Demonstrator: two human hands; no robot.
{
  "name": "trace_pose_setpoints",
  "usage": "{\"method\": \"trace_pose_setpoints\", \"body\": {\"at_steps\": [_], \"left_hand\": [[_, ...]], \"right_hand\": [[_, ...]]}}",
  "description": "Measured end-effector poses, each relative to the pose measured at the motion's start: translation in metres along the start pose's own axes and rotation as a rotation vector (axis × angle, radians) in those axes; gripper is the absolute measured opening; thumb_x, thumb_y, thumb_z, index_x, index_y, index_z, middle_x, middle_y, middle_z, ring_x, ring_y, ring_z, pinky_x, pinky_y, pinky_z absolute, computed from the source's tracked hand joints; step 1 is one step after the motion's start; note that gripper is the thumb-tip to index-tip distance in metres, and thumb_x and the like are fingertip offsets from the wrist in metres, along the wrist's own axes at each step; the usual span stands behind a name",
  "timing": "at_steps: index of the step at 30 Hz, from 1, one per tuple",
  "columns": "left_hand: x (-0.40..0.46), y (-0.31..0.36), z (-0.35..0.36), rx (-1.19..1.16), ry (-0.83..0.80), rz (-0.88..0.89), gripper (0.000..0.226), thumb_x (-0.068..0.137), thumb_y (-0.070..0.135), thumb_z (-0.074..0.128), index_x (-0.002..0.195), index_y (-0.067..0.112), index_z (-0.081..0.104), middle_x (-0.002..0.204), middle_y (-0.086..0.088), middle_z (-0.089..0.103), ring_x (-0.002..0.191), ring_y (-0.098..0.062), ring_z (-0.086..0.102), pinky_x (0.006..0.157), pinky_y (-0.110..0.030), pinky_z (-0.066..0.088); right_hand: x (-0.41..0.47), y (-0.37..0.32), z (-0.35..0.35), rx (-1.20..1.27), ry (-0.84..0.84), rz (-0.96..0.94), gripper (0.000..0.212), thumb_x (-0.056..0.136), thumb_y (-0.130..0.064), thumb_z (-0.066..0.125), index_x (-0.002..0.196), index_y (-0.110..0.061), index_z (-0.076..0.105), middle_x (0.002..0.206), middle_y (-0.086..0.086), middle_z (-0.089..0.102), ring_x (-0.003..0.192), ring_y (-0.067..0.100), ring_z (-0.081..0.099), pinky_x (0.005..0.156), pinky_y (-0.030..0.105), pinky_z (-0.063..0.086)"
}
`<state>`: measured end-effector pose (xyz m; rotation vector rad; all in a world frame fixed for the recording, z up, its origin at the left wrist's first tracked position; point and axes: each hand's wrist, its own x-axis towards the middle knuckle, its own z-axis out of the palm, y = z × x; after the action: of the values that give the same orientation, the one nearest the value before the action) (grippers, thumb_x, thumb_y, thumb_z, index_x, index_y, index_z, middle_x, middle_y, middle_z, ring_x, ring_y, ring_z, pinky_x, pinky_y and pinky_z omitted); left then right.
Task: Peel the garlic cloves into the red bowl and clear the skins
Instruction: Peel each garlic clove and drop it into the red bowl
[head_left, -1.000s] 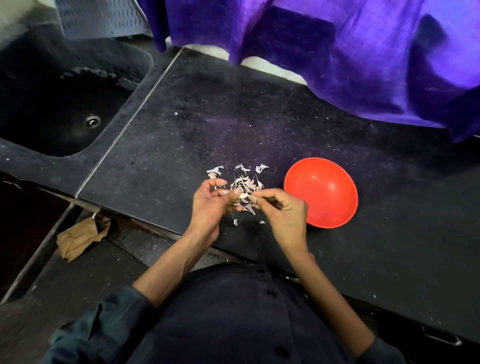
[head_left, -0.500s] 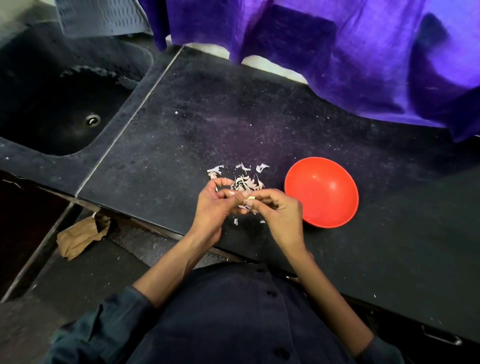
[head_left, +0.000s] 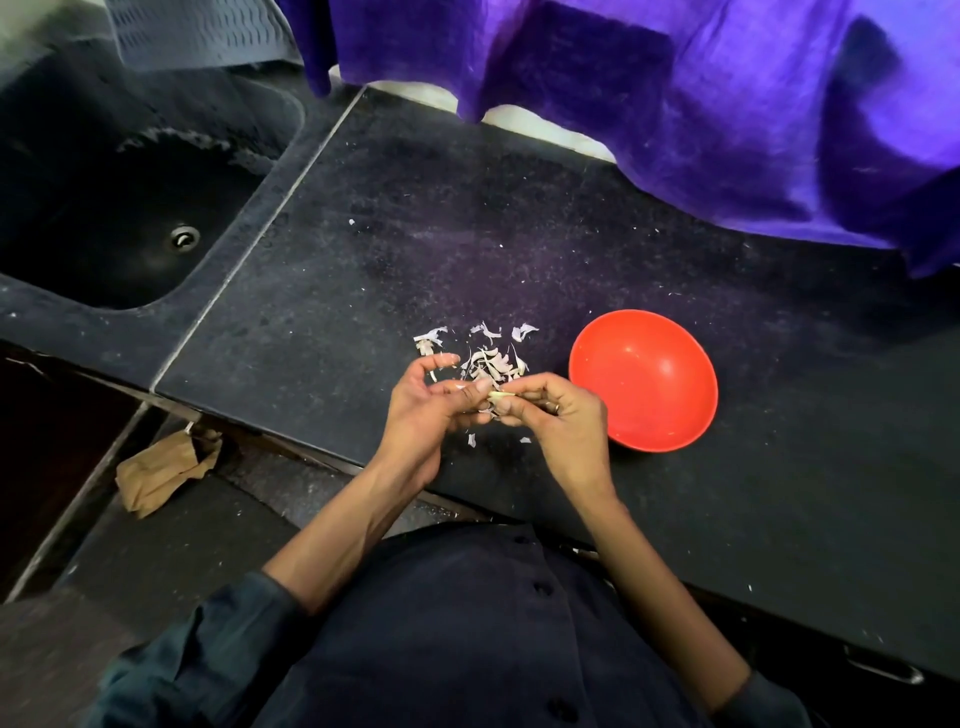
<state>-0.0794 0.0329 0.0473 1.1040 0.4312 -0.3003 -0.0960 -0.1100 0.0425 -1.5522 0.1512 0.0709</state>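
Near the counter's (head_left: 519, 249) front edge, my left hand (head_left: 423, 410) and right hand (head_left: 563, 421) pinch one clove (head_left: 500, 395) between fingertips — skins (head_left: 488, 361) just behind, bowl (head_left: 643, 380) right.

A home kitchen: a dark stone counter (head_left: 467, 249) with a built-in sink (head_left: 130, 208) at 10 o'clock and purple cloth (head_left: 675, 104) at 1 o'clock.

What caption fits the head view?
Both hands peel a garlic clove above loose skins, beside the red bowl.
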Motion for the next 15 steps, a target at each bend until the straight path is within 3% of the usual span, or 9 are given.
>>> {"method": "trace_pose_setpoints", "body": {"at_steps": [5, 9, 15], "left_hand": [[0.001, 0.001, -0.002, -0.033, -0.019, -0.072, 0.029, 0.085, -0.003, 0.064, 0.105, 0.009, 0.049, 0.070, -0.008, 0.066, 0.056, -0.013, 0.064, 0.055, -0.024, 0.057], [0.000, -0.002, -0.005, 0.046, -0.028, -0.001, 0.023, 0.087, -0.002, 0.064, 0.104, 0.006, 0.054, 0.068, -0.007, 0.069, 0.054, -0.012, 0.063, 0.053, -0.024, 0.057], [0.001, -0.011, -0.012, 0.452, 0.014, 0.179, 0.007, 0.082, 0.010, 0.075, 0.087, 0.006, 0.072, 0.077, -0.008, 0.074, 0.058, -0.011, 0.065, 0.052, -0.023, 0.055]], "right_hand": [[-0.001, 0.001, 0.000, 0.024, -0.005, 0.000, 0.024, 0.080, 0.007, 0.071, 0.081, -0.017, 0.072, 0.077, 0.001, 0.074, 0.074, 0.016, 0.070, 0.066, 0.023, 0.056], [-0.004, 0.003, 0.000, 0.038, 0.020, 0.015, 0.020, 0.081, 0.004, 0.071, 0.083, -0.016, 0.071, 0.080, 0.001, 0.074, 0.076, 0.015, 0.070, 0.065, 0.023, 0.056], [-0.010, 0.008, -0.006, 0.043, 0.044, 0.074, 0.017, 0.081, 0.004, 0.072, 0.081, -0.013, 0.071, 0.082, 0.007, 0.072, 0.075, 0.014, 0.068, 0.065, 0.023, 0.056]]}}
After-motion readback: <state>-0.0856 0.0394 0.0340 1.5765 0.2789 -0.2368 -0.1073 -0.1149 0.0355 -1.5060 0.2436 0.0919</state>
